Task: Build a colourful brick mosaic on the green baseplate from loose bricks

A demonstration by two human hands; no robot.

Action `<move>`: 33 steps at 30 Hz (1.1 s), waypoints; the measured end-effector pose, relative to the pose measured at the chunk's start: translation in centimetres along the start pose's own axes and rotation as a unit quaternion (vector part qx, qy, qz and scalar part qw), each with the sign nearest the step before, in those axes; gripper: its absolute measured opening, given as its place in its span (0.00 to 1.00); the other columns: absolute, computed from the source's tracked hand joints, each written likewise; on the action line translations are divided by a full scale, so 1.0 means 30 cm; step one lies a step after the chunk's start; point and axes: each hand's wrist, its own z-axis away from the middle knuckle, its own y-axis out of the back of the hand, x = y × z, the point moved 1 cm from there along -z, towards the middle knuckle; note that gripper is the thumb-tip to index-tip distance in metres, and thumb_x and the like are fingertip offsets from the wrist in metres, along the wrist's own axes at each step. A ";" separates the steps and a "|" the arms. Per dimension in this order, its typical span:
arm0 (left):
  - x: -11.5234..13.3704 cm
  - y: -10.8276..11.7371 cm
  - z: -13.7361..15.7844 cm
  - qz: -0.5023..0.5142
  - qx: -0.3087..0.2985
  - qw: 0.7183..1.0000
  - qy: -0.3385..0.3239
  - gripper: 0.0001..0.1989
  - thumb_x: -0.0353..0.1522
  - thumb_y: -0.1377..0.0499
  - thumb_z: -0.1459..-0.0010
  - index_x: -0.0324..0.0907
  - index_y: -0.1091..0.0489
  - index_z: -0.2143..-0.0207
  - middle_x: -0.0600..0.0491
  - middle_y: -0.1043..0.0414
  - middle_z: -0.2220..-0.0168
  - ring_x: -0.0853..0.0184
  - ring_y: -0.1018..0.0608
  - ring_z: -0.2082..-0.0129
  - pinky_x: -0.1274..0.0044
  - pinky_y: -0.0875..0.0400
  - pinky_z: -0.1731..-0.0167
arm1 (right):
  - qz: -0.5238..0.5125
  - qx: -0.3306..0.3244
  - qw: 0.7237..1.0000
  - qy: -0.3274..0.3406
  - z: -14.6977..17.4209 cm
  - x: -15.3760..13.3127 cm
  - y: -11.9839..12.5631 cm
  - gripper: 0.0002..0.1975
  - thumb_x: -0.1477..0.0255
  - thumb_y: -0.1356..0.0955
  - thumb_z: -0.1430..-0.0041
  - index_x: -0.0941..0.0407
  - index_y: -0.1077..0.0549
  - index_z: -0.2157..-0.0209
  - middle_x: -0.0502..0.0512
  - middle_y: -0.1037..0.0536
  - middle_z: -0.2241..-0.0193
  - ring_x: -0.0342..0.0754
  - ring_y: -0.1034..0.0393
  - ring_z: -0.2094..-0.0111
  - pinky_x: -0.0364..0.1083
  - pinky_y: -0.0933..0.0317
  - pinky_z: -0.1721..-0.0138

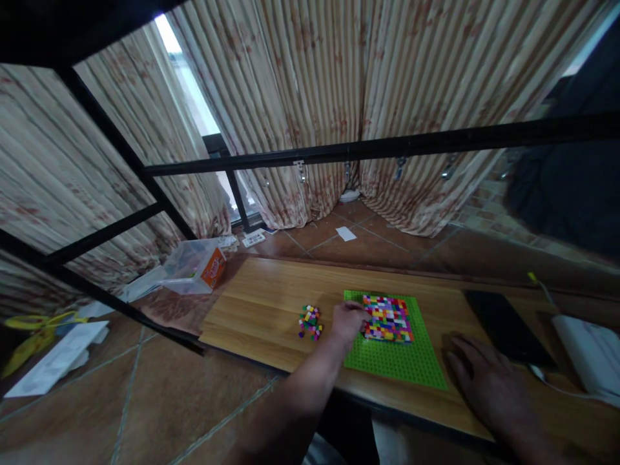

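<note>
A green studded baseplate point(394, 366) lies on the wooden table point(271, 284). On its upper part sits a block of many-coloured toy bricks point(387, 318), packed side by side. At the left edge of that block is my left hand point(347, 320), fingers pinched together. Whatever they hold, if anything, is hidden or too small to name. Left of this hand lies a small pile of loose toy bricks point(310, 321). My right hand point(487, 378) rests on the table to the right of the baseplate, fingers stretched out and apart, holding nothing.
A black tablet-like slab point(508, 326) with a white cable lies beyond my right hand, beside a white device point(588, 355). A clear plastic box point(191, 265) stands off the table's left end. A black metal frame point(271, 160) crosses ahead, before striped curtains point(300, 84).
</note>
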 end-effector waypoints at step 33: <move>0.096 0.452 -0.007 -0.524 0.063 0.838 -0.139 0.11 0.22 0.45 0.51 0.41 0.24 0.74 0.49 0.24 0.72 0.64 0.23 0.67 0.78 0.34 0.66 | 0.011 0.007 1.000 -0.005 -0.004 -0.015 0.015 0.21 0.59 0.41 0.38 0.56 0.29 0.52 0.61 0.26 0.53 0.59 0.32 0.53 0.57 0.39 0.53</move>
